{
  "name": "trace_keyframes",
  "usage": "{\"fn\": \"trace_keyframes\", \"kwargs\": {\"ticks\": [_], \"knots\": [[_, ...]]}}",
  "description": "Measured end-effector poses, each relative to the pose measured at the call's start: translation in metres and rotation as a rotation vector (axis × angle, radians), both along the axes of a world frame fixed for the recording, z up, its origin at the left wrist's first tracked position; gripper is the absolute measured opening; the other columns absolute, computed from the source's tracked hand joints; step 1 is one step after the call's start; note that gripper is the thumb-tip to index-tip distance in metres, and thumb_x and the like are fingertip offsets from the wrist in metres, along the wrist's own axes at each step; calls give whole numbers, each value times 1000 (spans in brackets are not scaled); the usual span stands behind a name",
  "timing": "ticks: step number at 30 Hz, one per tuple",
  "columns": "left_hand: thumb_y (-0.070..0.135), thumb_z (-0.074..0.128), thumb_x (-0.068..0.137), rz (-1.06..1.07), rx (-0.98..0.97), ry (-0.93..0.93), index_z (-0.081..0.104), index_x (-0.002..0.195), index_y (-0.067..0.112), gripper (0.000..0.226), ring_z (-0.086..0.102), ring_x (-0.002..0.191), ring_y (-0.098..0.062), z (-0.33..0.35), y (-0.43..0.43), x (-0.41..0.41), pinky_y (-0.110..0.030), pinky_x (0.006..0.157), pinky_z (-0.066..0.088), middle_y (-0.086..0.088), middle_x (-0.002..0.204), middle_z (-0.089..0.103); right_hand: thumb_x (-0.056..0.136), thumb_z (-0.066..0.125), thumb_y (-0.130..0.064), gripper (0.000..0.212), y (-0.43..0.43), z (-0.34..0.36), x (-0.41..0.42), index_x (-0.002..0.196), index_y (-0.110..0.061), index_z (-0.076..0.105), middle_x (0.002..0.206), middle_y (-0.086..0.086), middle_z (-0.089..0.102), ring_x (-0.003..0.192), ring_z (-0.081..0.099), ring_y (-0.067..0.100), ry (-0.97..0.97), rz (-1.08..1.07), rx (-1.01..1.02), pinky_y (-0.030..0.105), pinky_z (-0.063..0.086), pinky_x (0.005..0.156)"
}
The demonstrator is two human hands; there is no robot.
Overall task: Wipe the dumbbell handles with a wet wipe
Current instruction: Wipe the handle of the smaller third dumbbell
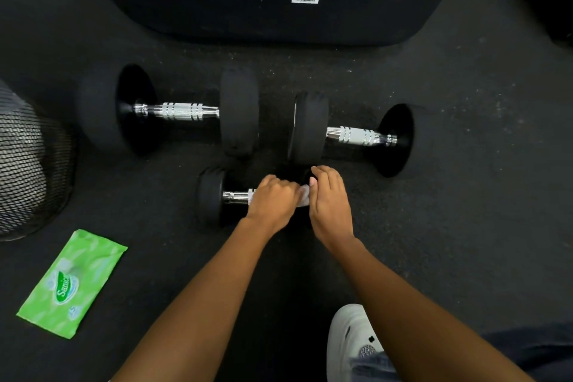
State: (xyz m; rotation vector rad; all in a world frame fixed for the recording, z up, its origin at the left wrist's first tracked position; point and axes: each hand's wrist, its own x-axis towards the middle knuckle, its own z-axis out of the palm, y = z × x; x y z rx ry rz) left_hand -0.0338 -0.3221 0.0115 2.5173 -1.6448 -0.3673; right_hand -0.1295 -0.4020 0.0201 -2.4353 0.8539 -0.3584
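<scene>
Three black dumbbells with chrome handles lie on the dark floor. The small near dumbbell (214, 195) is under both hands. My left hand (273, 201) is wrapped around its handle with a white wet wipe (304, 195) pressed against the chrome. My right hand (328, 201) rests on the dumbbell's right head, fingers touching the wipe. Only the left end of this handle shows. A large dumbbell (179, 111) lies at the back left, and another dumbbell (356, 135) at the back right, both untouched.
A green wet-wipe pack (73, 282) lies on the floor at the front left. A mesh bin (28, 164) stands at the left edge. A black machine base (279, 3) spans the back. My white shoe (350, 341) is at the front right.
</scene>
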Motion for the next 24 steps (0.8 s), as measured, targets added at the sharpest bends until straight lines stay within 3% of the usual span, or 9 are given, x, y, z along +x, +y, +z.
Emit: {"fn": "trace_keyframes", "kwargs": {"ticks": [3, 6, 11, 14, 17, 24], "knots": [[23, 41, 98, 29, -198, 188, 60, 111, 13, 25, 57, 105, -21, -2, 9, -1, -30, 104, 26, -4, 109, 66, 98, 24, -26, 46, 1, 1, 1, 117, 3, 55, 118, 16, 57, 116, 49, 28, -9, -1, -2, 33, 34, 104], [24, 49, 94, -8, -258, 288, 55, 123, 16, 31, 52, 113, -17, -5, 22, 9, -29, 102, 31, -1, 120, 61, 98, 24, -26, 46, -1, 1, 0, 118, 2, 54, 118, 15, 56, 116, 48, 25, -3, 16, -13, 26, 28, 104], [13, 64, 84, -36, -338, 251, 59, 117, 8, 34, 57, 106, -21, -7, 24, 2, -31, 92, 45, -6, 112, 64, 98, 24, -28, 46, 2, 4, 0, 119, 2, 54, 119, 14, 55, 116, 48, 25, -26, 15, 13, 33, 35, 104], [7, 71, 76, -37, -364, 171, 64, 107, 5, 32, 62, 99, -22, -7, 19, -5, -26, 91, 41, -8, 104, 67, 98, 24, -27, 47, 1, 5, 0, 119, 3, 54, 120, 17, 56, 118, 48, 28, -15, 2, 20, 41, 37, 104], [2, 75, 67, -58, -387, 135, 64, 97, 5, 33, 61, 95, -23, -5, 23, -4, -27, 87, 43, -9, 102, 66, 98, 22, -30, 49, 1, 4, 0, 120, 2, 53, 122, 15, 55, 120, 47, 26, 7, 11, 15, 39, 36, 105], [2, 77, 62, -16, -363, 87, 62, 94, 7, 36, 60, 89, -21, -1, 26, -7, -25, 78, 44, -7, 100, 64, 98, 21, -29, 50, 1, 4, 0, 120, 2, 53, 121, 15, 55, 119, 47, 26, 9, 2, 5, 39, 36, 104]]}}
